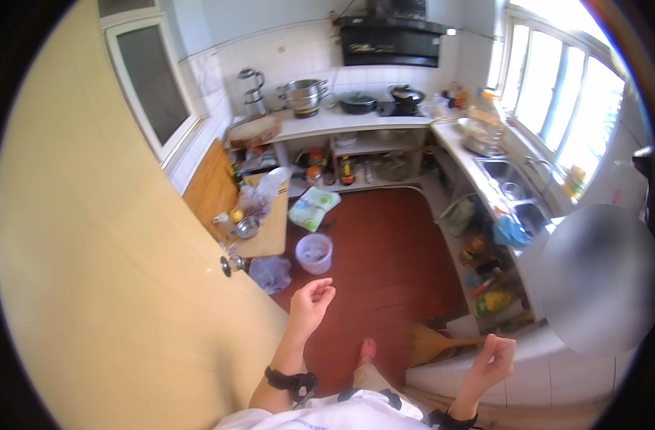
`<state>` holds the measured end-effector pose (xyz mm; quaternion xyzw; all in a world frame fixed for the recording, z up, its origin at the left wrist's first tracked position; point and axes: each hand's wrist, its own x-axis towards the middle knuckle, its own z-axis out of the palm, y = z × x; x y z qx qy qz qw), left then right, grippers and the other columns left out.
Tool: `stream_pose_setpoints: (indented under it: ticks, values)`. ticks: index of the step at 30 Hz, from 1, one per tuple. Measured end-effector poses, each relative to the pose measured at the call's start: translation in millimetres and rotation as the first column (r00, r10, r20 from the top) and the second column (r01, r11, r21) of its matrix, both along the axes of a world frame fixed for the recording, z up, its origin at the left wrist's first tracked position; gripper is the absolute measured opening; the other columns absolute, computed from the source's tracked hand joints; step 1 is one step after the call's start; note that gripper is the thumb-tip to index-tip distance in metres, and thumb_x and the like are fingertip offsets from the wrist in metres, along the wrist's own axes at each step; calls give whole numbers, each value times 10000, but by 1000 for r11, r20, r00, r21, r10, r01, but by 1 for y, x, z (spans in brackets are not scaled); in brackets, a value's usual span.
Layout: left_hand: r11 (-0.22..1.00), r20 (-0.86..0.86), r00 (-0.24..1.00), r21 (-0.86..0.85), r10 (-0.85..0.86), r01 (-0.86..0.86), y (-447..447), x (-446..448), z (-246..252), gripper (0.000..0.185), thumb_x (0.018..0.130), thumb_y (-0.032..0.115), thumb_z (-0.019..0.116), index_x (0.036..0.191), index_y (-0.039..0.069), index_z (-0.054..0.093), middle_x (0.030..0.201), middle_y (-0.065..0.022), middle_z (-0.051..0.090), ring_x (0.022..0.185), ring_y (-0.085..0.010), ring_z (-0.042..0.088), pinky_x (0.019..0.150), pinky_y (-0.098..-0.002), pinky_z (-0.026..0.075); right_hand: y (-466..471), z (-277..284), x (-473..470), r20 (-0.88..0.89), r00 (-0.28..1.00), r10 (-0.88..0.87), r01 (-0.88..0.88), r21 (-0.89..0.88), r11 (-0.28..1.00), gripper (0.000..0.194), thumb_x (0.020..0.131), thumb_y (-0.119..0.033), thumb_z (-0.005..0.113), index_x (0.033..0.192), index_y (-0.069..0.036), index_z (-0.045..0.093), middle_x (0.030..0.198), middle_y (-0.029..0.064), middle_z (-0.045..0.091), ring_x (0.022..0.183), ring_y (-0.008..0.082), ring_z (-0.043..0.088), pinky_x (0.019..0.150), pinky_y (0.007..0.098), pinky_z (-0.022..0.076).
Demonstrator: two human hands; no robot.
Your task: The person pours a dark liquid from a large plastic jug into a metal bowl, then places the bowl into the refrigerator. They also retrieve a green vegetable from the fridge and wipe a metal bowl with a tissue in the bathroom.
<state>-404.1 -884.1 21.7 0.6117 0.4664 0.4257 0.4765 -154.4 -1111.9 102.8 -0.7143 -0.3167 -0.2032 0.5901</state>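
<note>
My left hand is raised over the red-brown floor, its fingers curled together around nothing visible. A pale plastic bucket with some contents stands on the floor just beyond it. At lower right, my right hand has its fingers bent inward. The handle end of a straw broom meets that hand in the picture; whether the fingers grip it or merely pass in front of it, I cannot tell. The broom head fans out to the left, beside a low white-tiled ledge.
A cream door with a round knob fills the left. Beyond it are a small wooden table, plastic bags and a printed package. A white counter bears cookware; a double sink lies right.
</note>
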Motion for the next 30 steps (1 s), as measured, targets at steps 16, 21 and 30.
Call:
stream_pose_setpoints:
  ticks: [16, 21, 30]
  values:
    - [954, -248, 939, -118, 240, -275, 208, -1, -60, 296, 866, 150, 716, 1119, -1, 681, 922, -114, 731, 810, -166, 694, 746, -285, 555, 309, -14, 130, -189, 963, 191, -187, 37, 982, 428, 1054, -230, 473, 667, -106, 338, 601, -47, 280, 527, 24, 237, 480, 226, 180]
    - [943, -289, 922, -130, 258, -305, 294, -16, -101, 305, 863, 177, 723, 1112, 5, 684, 916, -121, 731, 811, -184, 693, 752, -307, 554, 398, -15, 135, -198, 965, 171, -182, -35, 983, 320, 1058, -229, 448, 779, -99, 534, 615, -18, 416, 512, 28, 340, 463, 175, 302]
    - [960, -293, 944, -187, 149, -210, 499, 18, -126, 283, 852, 114, 727, 1100, -13, 682, 880, -98, 709, 791, -149, 666, 749, -289, 540, 519, 40, 163, 28, 996, -86, 90, -228, 969, 153, 965, -73, 596, 1005, -19, 733, 788, 19, 677, 624, 54, 539, 544, 196, 405]
